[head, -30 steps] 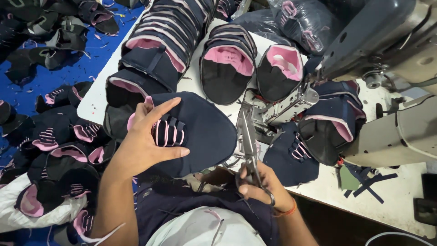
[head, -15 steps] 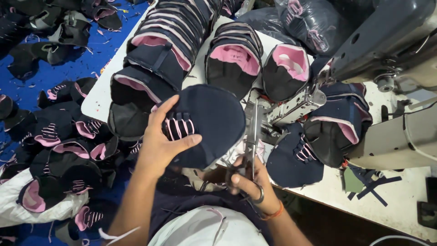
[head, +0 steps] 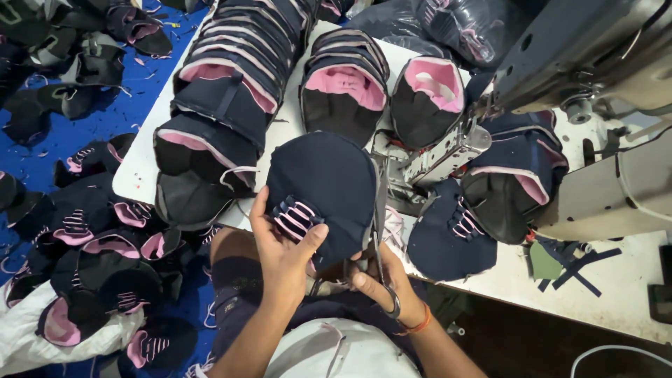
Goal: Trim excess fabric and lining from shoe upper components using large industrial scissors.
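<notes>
We hold one navy cap (head: 323,189) above the near edge of the white bench (head: 140,175), crown facing up. Our left hand (head: 283,255) grips it at the striped pink patch, thumb on top, fingers curled underneath and pinching the cloth. Our right hand (head: 381,287) has its fingers closed through the handles of one pair of scissors (head: 379,231), blades pointing up along the cap's right edge.

Risk, as we judge it: the blades lie against the fabric, so a slip could nick the seam or the left thumb; loose thread could also drag the cap off line.

Count: three rows of stacked caps (head: 231,91) stand on the bench, the exact number in each too dense to tell. Two more single caps (head: 448,234) lie by the sewing machine (head: 588,63). One sewing machine is present. A heap of caps (head: 84,231) covers the blue floor (head: 77,133); we cannot count them
</notes>
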